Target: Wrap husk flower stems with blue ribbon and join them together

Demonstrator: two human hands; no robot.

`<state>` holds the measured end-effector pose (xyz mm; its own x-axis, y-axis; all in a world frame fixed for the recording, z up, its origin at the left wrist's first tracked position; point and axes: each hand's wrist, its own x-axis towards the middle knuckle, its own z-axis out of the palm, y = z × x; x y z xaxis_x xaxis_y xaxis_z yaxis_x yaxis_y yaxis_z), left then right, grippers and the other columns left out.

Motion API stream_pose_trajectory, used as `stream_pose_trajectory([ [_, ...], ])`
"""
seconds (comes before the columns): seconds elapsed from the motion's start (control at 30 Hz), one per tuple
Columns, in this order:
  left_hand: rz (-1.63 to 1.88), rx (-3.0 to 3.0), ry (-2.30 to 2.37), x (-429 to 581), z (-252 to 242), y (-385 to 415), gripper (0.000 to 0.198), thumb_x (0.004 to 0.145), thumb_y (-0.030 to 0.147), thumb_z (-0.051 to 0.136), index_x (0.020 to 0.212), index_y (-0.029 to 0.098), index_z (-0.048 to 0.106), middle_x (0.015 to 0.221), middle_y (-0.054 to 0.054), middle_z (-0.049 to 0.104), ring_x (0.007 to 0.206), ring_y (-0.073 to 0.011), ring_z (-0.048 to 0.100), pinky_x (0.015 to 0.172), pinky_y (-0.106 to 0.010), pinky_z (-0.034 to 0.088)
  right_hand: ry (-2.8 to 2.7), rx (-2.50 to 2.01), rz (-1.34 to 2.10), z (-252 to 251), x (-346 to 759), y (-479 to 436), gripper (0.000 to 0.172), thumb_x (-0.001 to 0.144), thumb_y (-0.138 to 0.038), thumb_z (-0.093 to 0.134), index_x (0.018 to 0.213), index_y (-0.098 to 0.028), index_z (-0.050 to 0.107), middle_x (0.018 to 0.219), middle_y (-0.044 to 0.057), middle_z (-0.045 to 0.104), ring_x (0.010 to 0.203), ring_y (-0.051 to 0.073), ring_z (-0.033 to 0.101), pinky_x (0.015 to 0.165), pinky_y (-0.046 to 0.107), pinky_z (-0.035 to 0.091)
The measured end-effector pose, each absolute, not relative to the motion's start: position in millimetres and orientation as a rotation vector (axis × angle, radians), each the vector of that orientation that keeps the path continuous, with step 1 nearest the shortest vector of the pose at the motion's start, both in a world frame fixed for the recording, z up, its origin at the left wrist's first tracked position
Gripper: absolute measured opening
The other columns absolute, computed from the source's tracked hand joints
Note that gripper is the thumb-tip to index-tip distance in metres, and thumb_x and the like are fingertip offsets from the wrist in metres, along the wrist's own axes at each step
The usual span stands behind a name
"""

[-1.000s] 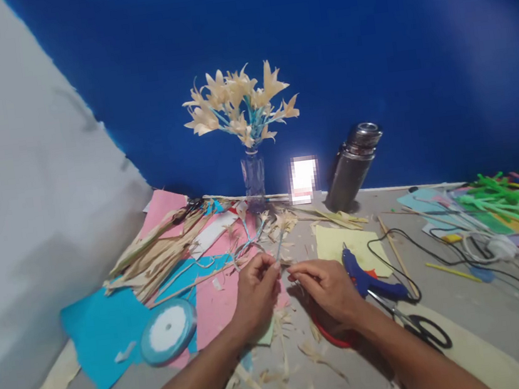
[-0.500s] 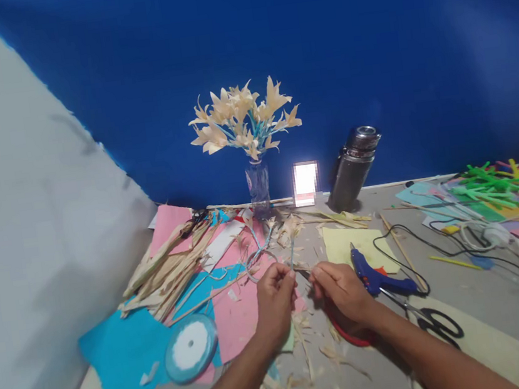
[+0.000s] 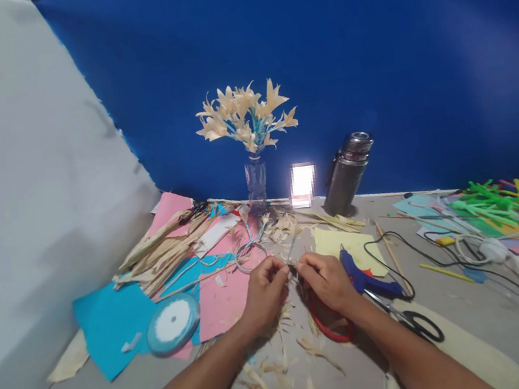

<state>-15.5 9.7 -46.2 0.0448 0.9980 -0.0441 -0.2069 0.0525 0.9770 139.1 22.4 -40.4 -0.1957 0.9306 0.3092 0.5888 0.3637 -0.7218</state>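
The thin stem tipped with pale husk (image 3: 293, 245) is blurred, its near end hidden where the left hand (image 3: 264, 291) and right hand (image 3: 327, 281) both pinch it, fingers closed. Low over the grey table (image 3: 487, 318), its length points away, leaning right.

No text, label, brand or number can be read: the flask (image 3: 346, 174), ribbon spool (image 3: 173, 322) and glue gun (image 3: 369, 277) show no legible marking, and the bright card (image 3: 303, 184) beside the vase (image 3: 256, 182) is blurred out.
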Motion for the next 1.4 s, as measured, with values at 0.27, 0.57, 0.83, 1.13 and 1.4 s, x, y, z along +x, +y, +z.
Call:
stream_pose_trajectory([
  [0.27, 1.233, 0.987, 1.047, -20.2, -49.3, 10.7, 0.028, 0.077, 0.039, 0.070, 0.074, 0.019, 0.051, 0.048, 0.008, 0.047, 0.039, -0.0080, 0.043, 0.039, -0.019, 0.037, -1.782, -1.301, 0.679, -44.4, 136.1, 27.0, 0.041, 0.098, -0.033, 0.039, 0.061, -0.021, 0.052, 0.053, -0.003, 0.055, 0.053, 0.013, 0.051, 0.059, 0.025, 0.038],
  [0.57, 1.203, 0.943, 1.062, -23.9, -44.3, 12.4, 0.031, 0.076, 0.044, 0.070, 0.073, 0.020, 0.051, 0.047, 0.007, 0.050, 0.035, -0.0088, 0.044, 0.035, -0.019, 0.035, -1.842, -1.284, 0.739, -46.6, 133.1, 21.5, 0.031, 0.091, -0.033, 0.061, 0.064, -0.019, 0.066, 0.059, -0.002, 0.067, 0.056, 0.013, 0.058, 0.058, 0.024, 0.038],
  [0.83, 1.208, 0.960, 1.098, -22.6, -45.8, 14.8, 0.029, 0.077, 0.041, 0.069, 0.071, 0.019, 0.052, 0.047, 0.006, 0.050, 0.035, -0.0076, 0.042, 0.036, -0.018, 0.033, -1.850, -1.224, 0.733, -46.2, 129.4, 22.3, 0.019, 0.094, -0.020, 0.053, 0.090, -0.021, 0.072, 0.076, 0.000, 0.073, 0.069, 0.014, 0.065, 0.067, 0.023, 0.041],
  [1.13, 1.181, 0.878, 1.038, -19.2, -55.2, 9.1, 0.031, 0.075, 0.041, 0.074, 0.071, 0.018, 0.053, 0.051, 0.006, 0.047, 0.043, -0.0062, 0.040, 0.043, -0.017, 0.029, -1.917, -1.257, 0.626, -44.4, 131.4, 20.4, 0.046, 0.097, -0.040, 0.049, 0.058, -0.017, 0.056, 0.055, -0.002, 0.056, 0.052, 0.010, 0.048, 0.054, 0.023, 0.030],
  [1.4, 1.175, 0.905, 1.030, -21.6, -62.1, 8.1, 0.030, 0.082, 0.044, 0.069, 0.077, 0.019, 0.054, 0.054, 0.005, 0.048, 0.047, -0.0070, 0.039, 0.045, -0.018, 0.028, -1.846, -1.162, 0.631, -38.1, 127.7, 16.3, 0.017, 0.092, -0.019, 0.053, 0.095, -0.019, 0.070, 0.089, 0.004, 0.073, 0.081, 0.016, 0.065, 0.074, 0.023, 0.043],
])
